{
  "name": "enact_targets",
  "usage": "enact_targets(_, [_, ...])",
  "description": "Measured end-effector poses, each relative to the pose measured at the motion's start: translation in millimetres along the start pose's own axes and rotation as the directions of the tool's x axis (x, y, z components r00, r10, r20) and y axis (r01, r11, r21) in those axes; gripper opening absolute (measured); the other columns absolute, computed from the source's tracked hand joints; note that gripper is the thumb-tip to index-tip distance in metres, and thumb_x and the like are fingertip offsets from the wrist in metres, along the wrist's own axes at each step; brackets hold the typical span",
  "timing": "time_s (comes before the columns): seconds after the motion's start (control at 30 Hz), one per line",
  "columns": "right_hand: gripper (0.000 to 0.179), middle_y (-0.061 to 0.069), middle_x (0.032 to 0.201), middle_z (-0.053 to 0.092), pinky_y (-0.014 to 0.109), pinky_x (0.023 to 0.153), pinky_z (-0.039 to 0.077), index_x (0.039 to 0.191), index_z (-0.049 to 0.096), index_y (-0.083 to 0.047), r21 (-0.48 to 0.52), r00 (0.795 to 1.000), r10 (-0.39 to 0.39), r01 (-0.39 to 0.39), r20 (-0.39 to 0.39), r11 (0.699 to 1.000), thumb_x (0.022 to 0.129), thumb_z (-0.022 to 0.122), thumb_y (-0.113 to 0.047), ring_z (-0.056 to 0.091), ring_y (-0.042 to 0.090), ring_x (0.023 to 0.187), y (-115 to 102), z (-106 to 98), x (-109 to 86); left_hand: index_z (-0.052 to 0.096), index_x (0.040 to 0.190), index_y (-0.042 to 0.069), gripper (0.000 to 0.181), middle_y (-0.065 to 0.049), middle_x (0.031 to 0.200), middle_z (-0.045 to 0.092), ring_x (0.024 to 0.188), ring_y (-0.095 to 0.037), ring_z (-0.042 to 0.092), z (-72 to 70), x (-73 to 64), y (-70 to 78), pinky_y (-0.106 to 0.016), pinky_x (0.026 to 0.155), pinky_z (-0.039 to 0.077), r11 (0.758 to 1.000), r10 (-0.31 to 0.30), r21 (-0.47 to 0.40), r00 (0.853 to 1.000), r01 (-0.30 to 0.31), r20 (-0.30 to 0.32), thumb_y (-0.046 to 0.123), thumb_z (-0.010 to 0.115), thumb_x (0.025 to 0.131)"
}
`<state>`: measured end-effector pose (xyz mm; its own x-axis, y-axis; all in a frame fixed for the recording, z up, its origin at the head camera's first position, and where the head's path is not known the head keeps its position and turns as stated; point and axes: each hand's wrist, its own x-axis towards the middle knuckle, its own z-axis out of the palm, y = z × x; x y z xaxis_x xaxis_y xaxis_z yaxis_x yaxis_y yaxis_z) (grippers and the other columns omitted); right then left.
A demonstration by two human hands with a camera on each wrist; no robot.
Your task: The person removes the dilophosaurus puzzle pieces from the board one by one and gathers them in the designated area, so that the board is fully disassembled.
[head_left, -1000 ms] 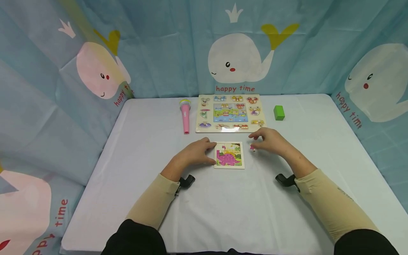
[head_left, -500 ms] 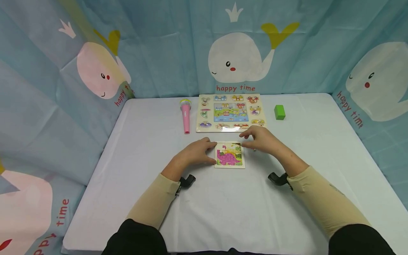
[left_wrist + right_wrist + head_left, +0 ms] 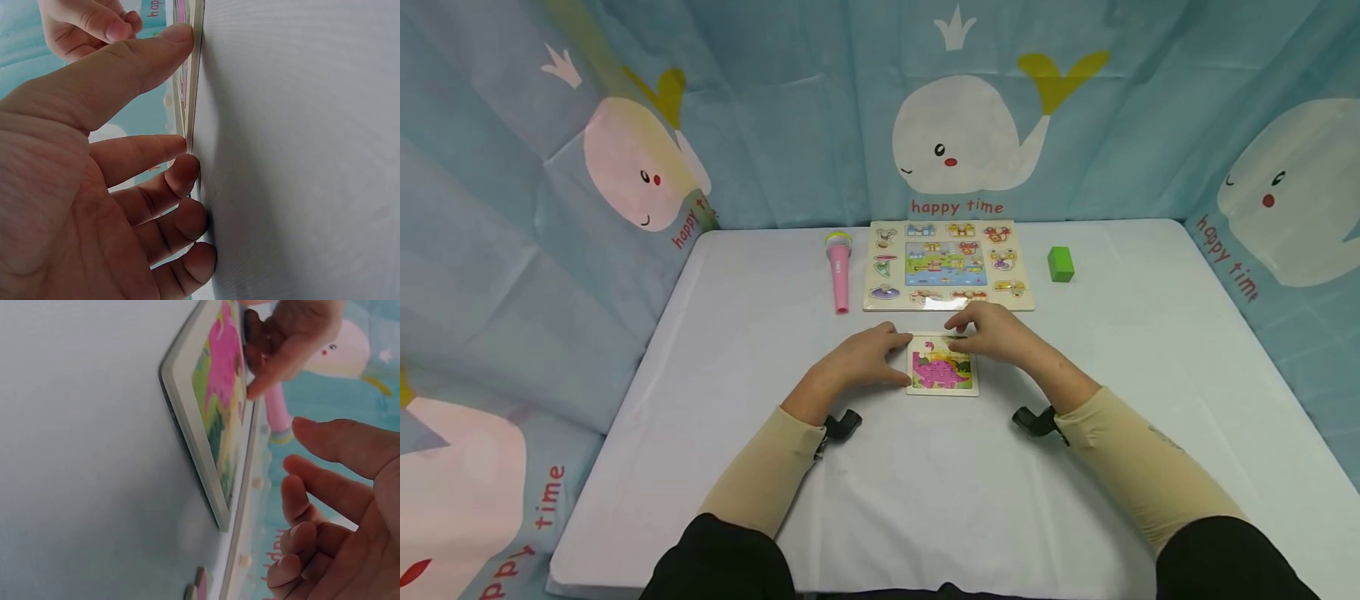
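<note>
A small square jigsaw puzzle (image 3: 940, 373) with a pink dinosaur in a pale frame lies flat on the table. My left hand (image 3: 863, 358) touches its left side, thumb near the lower corner and index finger near the upper one. Above the puzzle's upper right part hovers my right hand (image 3: 992, 335), hiding that corner. The right wrist view shows a gap between the right thumb (image 3: 340, 437) and index finger, with nothing held; the other fingers are bent. A small loose piece with pink on it (image 3: 200, 584) lies on the table just right of the puzzle.
Behind the puzzle lies a larger picture board (image 3: 949, 265) with several cut-out shapes. A pink toy microphone (image 3: 839, 277) lies left of it, and a green block (image 3: 1061, 264) stands to its right. A whale-print curtain (image 3: 790, 125) closes off the back and sides.
My right hand has moved left, from beside the loose piece to over the puzzle's upper right. The left hand stays at the puzzle's left edge.
</note>
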<state>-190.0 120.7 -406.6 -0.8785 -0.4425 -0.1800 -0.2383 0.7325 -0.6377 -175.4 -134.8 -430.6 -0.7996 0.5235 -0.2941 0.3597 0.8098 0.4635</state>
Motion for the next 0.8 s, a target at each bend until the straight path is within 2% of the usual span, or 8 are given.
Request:
enact_targets(0.37, [0.032,0.006,0.101,0.070,0.036,0.082,0.049,0.120,0.074,0.000,0.003,0.995,0.060,-0.061,0.079,0.998,0.093,0.075,-0.017,0.057,0.021,0.091,-4,13,9.9,0.051,0.153,0.016,0.082,-0.001,0.118,0.054,0.101,-0.018,0.051,-0.3,-0.3,-1.5,-0.032,0.086,0.047,1.000,0.002,0.004,1.000,-0.002,-0.003,0.043,0.085,0.084])
enact_targets(0.5, [0.028,0.006,0.098,0.071,0.035,0.080,0.050,0.116,0.075,-0.001,-0.021,0.995,0.068,-0.066,0.079,0.998,0.091,0.076,-0.014,0.058,0.020,0.087,-3,16,12.6,0.051,0.153,0.016,0.081,-0.002,0.119,0.054,0.102,-0.018,0.051,-0.3,-0.5,-0.9,-0.032,0.087,0.047,1.000,0.005,0.002,1.000,-0.005,0.002,0.043,0.085,0.084])
enact_targets(0.8, [0.024,0.009,0.102,0.069,0.043,0.091,0.050,0.108,0.075,-0.002,-0.079,0.997,0.057,-0.054,0.042,0.995,0.087,0.082,-0.012,0.059,0.024,0.096,-4,16,15.3,0.051,0.153,0.014,0.081,-0.002,0.116,0.054,0.101,-0.018,0.050,-2.4,-2.2,2.3,-0.031,0.085,0.047,1.000,0.009,-0.004,1.000,-0.008,0.004,0.041,0.085,0.084])
